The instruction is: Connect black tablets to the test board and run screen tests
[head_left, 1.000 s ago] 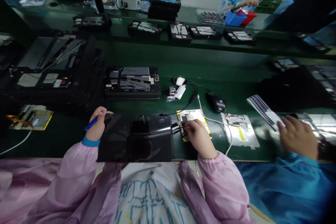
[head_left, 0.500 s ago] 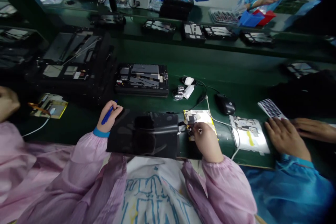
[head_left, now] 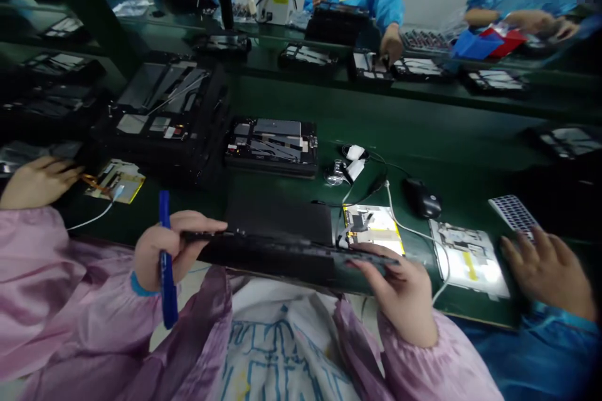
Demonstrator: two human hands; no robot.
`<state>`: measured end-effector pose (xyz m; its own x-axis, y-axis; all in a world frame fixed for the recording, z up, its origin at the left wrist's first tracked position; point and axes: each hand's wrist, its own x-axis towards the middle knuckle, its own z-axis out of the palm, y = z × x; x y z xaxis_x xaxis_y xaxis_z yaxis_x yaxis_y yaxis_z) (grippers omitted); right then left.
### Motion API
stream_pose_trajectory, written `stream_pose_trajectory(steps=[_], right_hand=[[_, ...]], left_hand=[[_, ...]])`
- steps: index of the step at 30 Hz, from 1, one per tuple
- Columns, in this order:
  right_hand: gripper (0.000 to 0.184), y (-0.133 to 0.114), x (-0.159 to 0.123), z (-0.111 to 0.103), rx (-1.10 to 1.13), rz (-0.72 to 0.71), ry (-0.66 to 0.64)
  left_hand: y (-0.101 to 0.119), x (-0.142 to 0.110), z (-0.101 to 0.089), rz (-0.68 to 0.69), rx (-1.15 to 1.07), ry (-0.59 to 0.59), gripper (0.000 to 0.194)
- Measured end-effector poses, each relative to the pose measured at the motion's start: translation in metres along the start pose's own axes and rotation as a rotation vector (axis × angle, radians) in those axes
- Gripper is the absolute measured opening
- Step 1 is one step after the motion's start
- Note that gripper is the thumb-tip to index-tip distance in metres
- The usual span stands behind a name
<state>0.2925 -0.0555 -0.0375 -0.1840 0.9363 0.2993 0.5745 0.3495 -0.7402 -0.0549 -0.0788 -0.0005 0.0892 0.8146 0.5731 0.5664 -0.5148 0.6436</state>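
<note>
Between my two hands a thin black tablet screen panel [head_left: 282,243] is held up nearly edge-on, above a flat black pad [head_left: 277,210]. My left hand [head_left: 172,244] pinches the panel's left end and also keeps a blue pen-like tool [head_left: 164,263] between its fingers, pointing up and down. At the other end, my right hand [head_left: 407,288] grips the panel with thumb below and fingers along the top. Just beyond that hand lies a yellow-edged circuit board assembly [head_left: 376,232] with cables attached. The panel's faces are mostly hidden.
Behind the pad stands a stack of opened tablet housings [head_left: 273,147], with a taller stack [head_left: 160,119] to its left. A mouse [head_left: 422,197], coiled cables [head_left: 352,163] and a silvery board [head_left: 470,260] lie rightward. Co-workers' hands [head_left: 548,266] rest at both sides.
The panel, flat on the table before, is now lifted and tilted edge-on. My right hand has moved from the circuit board onto the panel. The blue tool has swung upright.
</note>
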Motion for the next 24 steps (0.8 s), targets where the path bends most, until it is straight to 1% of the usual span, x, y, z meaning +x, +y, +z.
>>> stream_pose_trajectory(steps=[1, 3, 4, 7, 10, 12, 14, 16, 18, 20, 23, 24], right_hand=[[0.017, 0.003, -0.001, -0.002, -0.006, -0.059, -0.007], [0.039, 0.010, -0.003, 0.002, -0.014, -0.134, -0.038], [0.045, 0.016, -0.004, 0.006, -0.016, -0.147, -0.048], [0.052, 0.033, -0.007, 0.026, -0.009, -0.157, -0.073], [0.051, 0.049, -0.011, 0.039, -0.006, -0.170, -0.112], [0.046, 0.055, -0.013, 0.043, -0.028, -0.152, -0.131], [0.039, 0.057, -0.014, 0.043, -0.056, -0.089, -0.115], [0.031, 0.054, -0.014, 0.043, -0.078, -0.005, -0.070], [0.025, 0.047, -0.011, 0.044, -0.083, 0.042, -0.038], [0.024, 0.038, -0.007, 0.049, -0.094, 0.029, -0.033], [0.023, 0.027, -0.001, 0.064, -0.158, -0.088, -0.089], [0.022, 0.025, 0.000, 0.070, -0.181, -0.126, -0.124]], left_hand=[[-0.001, -0.003, -0.003, 0.072, 0.058, -0.032, 0.008], [-0.006, -0.010, -0.005, 0.174, 0.143, -0.090, 0.015], [-0.010, -0.014, -0.004, 0.201, 0.187, -0.115, 0.017], [-0.024, -0.028, 0.003, 0.296, 0.292, -0.190, 0.017], [-0.034, -0.044, 0.011, 0.384, 0.280, -0.186, 0.014], [-0.039, -0.054, 0.016, 0.378, 0.280, -0.198, 0.018], [-0.041, -0.062, 0.019, 0.337, 0.303, -0.241, 0.022], [-0.042, -0.067, 0.021, 0.301, 0.328, -0.279, 0.022], [-0.041, -0.068, 0.022, 0.277, 0.345, -0.284, 0.019], [-0.040, -0.067, 0.021, 0.256, 0.341, -0.299, 0.015], [-0.038, -0.061, 0.018, 0.216, 0.292, -0.341, 0.010], [-0.036, -0.058, 0.018, 0.195, 0.248, -0.322, 0.009]])
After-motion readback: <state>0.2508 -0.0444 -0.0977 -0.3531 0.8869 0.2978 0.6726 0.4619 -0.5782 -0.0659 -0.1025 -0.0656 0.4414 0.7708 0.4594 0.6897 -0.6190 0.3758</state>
